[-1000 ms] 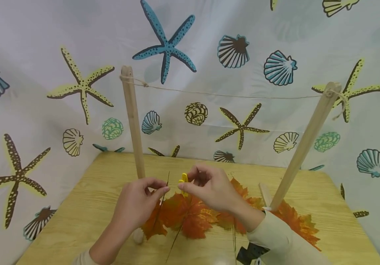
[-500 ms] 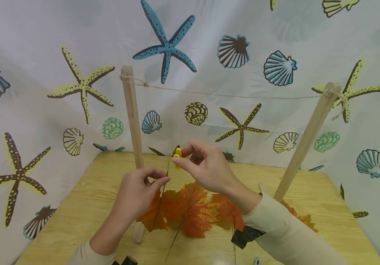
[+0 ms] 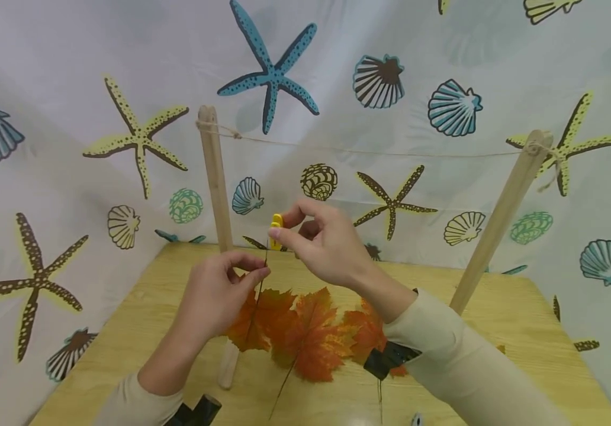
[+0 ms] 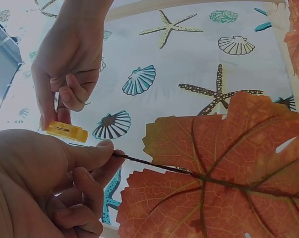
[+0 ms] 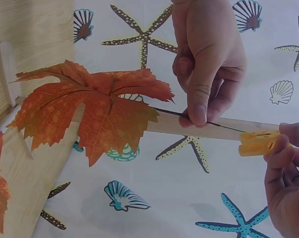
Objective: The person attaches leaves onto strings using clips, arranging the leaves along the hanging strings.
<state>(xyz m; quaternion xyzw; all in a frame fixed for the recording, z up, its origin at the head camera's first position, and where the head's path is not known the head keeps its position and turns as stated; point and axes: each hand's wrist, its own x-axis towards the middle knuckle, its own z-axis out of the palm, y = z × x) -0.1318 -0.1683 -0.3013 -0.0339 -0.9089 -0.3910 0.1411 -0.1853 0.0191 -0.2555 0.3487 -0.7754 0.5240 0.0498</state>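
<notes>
Between thumb and forefinger, my left hand (image 3: 214, 291) pinches the thin dark stem of an orange-red artificial maple leaf (image 4: 228, 178). The blade hangs below the fingers in the head view, and a short end of stem sticks out above them. My right hand (image 3: 332, 245) pinches a yellow clothespin (image 3: 276, 231) by its handle end. In the right wrist view, the stem's tip reaches the clothespin's (image 5: 258, 144) near end. The left wrist view has the clothespin (image 4: 67, 132) just beyond the left thumb.
More maple leaves (image 3: 316, 340) with long stems lie on the wooden table (image 3: 140, 331). A left post (image 3: 216, 183) and a right post (image 3: 502, 219) carry a thin string (image 3: 364, 151) between them. Behind hangs a curtain (image 3: 316, 77) printed with shells and starfish.
Both hands have risen, the left lifting the leaf by its stem. The right hand has carried the clothespin up and leftward, from beside the stem to just above its end.
</notes>
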